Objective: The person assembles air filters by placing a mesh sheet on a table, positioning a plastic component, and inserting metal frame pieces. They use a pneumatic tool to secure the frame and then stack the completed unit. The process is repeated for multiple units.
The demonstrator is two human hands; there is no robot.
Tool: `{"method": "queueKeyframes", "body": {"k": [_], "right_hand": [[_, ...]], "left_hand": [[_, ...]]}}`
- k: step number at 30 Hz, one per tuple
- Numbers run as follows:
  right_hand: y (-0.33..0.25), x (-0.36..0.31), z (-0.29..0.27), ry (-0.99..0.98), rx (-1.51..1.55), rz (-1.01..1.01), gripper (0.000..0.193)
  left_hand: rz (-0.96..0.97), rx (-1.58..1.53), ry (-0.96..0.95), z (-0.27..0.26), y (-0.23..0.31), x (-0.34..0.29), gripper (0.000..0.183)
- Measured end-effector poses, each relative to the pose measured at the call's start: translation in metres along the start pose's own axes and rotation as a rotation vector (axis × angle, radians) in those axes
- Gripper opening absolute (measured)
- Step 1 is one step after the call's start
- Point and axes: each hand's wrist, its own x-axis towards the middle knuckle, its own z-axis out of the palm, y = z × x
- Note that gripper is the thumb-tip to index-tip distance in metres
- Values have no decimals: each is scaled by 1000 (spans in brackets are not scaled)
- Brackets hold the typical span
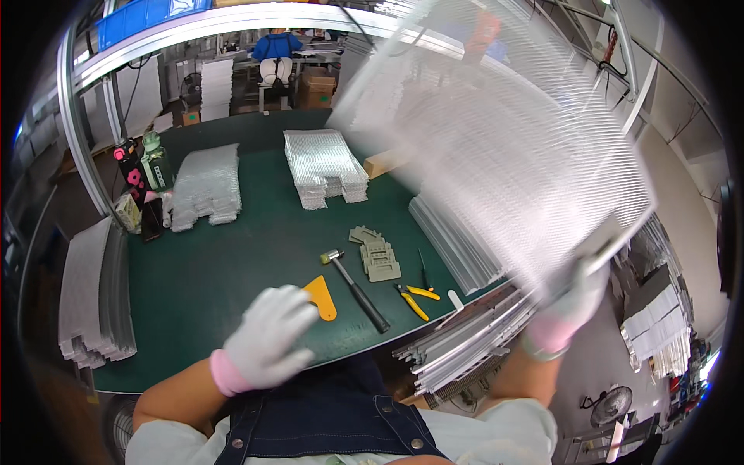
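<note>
My right hand [572, 304], in a white glove with a pink cuff, grips a large translucent ribbed plastic sheet [511, 155] by its lower right edge. The sheet is raised and tilted above the table's right side, smeared by motion. My left hand [271, 335], gloved alike, hovers over the table's near edge, fingers apart and holding nothing. Closest to it lies a yellow scraper [325, 304]. Beside that rest a hammer [358, 296], yellow-handled pliers [417, 299], a thin screwdriver [424, 271] and several grey-green plastic pieces [378, 257].
On the green table [209, 287] stand a notched stack of ribbed sheets [322, 159], another stack [208, 182] and one at the left edge [97, 291]. Long strips [457, 240] lie rightward. A green bottle [157, 167] stands by the metal frame [74, 132]. A person [277, 46] sits beyond.
</note>
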Motion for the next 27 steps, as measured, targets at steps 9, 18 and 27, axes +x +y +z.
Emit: {"method": "queueKeyframes", "body": {"k": [9,18,27], "right_hand": [[33,341,31,-210,-1640,-581,56],[60,330,73,-74,-926,-176,77],[115,-57,84,-852,-502,-908,43]], "left_hand": [[-421,-75,143,8,-40,-52,59],[-671,222,245,-13,-64,-109,54],[-1599,978,206,-182,-172,-335,65]]}}
